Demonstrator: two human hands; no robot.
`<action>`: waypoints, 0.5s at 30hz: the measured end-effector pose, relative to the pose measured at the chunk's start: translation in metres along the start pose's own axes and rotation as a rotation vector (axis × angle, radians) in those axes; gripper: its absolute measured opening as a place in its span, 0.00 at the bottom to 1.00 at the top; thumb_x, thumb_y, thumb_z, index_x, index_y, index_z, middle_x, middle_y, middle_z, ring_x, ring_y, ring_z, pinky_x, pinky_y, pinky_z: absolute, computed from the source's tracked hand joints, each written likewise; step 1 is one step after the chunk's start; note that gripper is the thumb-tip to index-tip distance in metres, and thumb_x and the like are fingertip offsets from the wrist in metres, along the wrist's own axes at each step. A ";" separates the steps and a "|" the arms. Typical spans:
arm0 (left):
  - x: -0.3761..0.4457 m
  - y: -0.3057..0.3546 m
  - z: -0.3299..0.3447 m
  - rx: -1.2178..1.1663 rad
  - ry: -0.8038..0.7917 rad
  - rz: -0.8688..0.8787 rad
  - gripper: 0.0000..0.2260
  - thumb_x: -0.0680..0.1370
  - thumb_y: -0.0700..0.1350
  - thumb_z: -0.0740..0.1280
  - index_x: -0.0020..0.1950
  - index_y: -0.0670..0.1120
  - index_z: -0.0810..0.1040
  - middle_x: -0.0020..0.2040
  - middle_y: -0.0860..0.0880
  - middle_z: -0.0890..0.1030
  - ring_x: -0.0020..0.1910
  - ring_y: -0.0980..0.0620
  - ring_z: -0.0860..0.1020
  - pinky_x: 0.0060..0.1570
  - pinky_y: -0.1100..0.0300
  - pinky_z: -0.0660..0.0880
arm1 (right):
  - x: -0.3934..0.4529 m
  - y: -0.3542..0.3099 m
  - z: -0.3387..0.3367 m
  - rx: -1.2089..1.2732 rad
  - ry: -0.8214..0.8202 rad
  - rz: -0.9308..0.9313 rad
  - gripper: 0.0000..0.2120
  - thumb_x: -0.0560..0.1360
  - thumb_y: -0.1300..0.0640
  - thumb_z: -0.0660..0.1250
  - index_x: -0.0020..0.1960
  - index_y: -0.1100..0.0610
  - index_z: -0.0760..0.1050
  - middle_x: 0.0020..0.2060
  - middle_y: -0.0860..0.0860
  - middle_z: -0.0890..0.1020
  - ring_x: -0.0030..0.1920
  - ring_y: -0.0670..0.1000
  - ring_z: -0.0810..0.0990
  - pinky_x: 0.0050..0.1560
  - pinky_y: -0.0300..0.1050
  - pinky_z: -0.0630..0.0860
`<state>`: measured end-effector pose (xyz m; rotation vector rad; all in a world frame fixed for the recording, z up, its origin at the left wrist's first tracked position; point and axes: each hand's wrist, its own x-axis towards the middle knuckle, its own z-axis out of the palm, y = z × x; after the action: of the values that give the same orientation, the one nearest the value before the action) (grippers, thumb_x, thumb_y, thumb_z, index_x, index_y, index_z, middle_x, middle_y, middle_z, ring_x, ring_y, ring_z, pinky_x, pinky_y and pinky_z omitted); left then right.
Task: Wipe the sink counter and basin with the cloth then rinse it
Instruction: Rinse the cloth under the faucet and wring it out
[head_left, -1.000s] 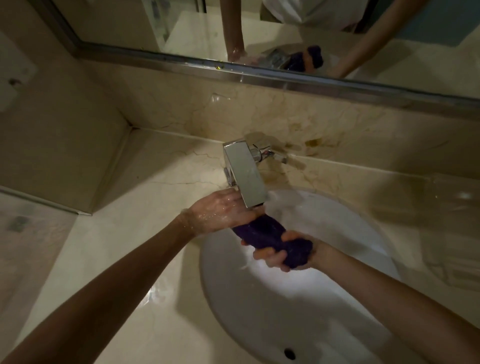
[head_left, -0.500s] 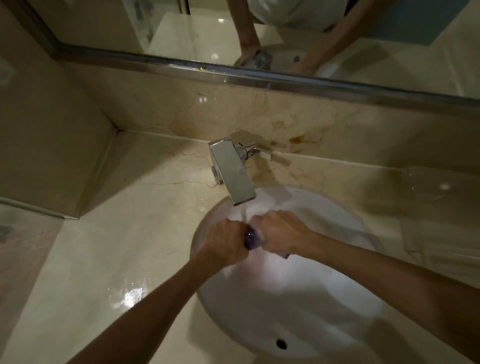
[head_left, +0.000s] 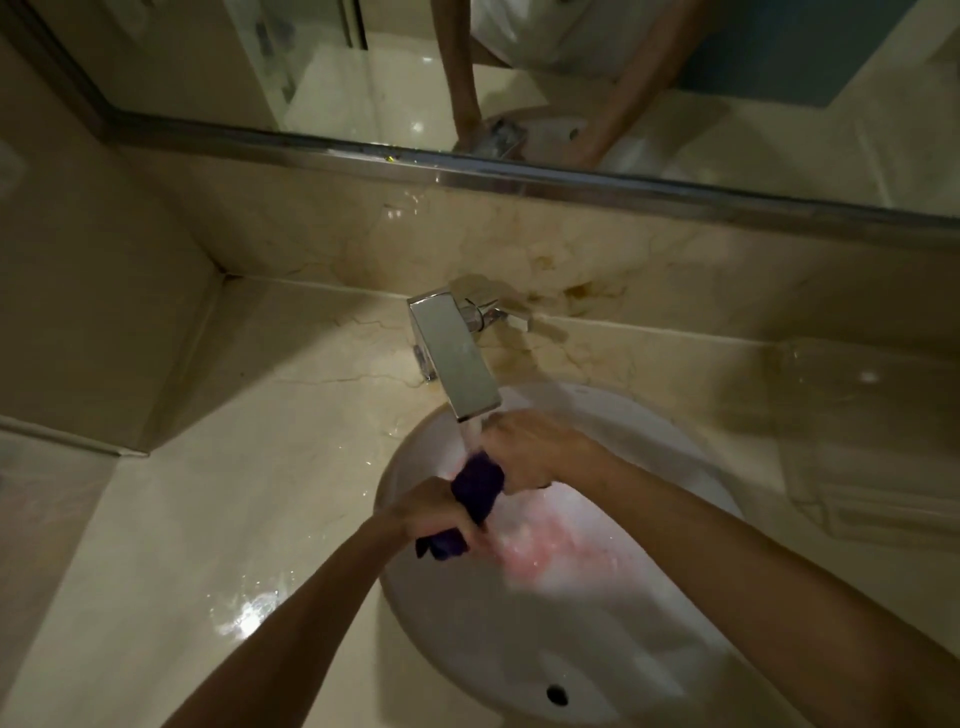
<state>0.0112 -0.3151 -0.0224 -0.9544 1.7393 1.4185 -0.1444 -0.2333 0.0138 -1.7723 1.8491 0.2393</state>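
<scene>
We can read no text, label, brand, number or sign anywhere here.

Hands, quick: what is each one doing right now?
Left hand: closed on the lower end of the purple cloth.
Right hand: closed on the upper end of the cloth, beneath the faucet.

Two hands (head_left: 493, 483), one cloth (head_left: 477, 486), one faucet (head_left: 457, 358), one basin (head_left: 597, 649)
</scene>
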 end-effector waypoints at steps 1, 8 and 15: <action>0.000 0.003 -0.005 -0.023 0.029 0.025 0.20 0.57 0.51 0.83 0.43 0.45 0.82 0.38 0.48 0.84 0.38 0.46 0.82 0.42 0.56 0.79 | 0.005 -0.001 -0.010 -0.004 -0.037 0.011 0.10 0.72 0.58 0.72 0.47 0.56 0.71 0.37 0.49 0.74 0.38 0.51 0.73 0.39 0.44 0.70; -0.014 0.005 -0.026 0.041 0.298 0.119 0.24 0.65 0.45 0.82 0.59 0.47 0.79 0.54 0.46 0.83 0.46 0.52 0.78 0.49 0.59 0.77 | 0.021 -0.004 -0.024 0.204 -0.108 0.177 0.15 0.70 0.49 0.76 0.49 0.54 0.73 0.35 0.45 0.73 0.41 0.51 0.76 0.44 0.42 0.75; -0.021 0.019 -0.038 0.276 0.344 0.116 0.51 0.51 0.68 0.76 0.73 0.58 0.65 0.61 0.53 0.81 0.57 0.48 0.80 0.59 0.53 0.77 | 0.023 -0.006 -0.015 0.205 -0.096 0.179 0.14 0.71 0.49 0.74 0.38 0.52 0.71 0.32 0.46 0.73 0.37 0.51 0.76 0.40 0.42 0.78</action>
<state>0.0029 -0.3476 0.0113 -0.9999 2.2086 1.0876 -0.1417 -0.2609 0.0157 -1.4357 1.8912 0.1912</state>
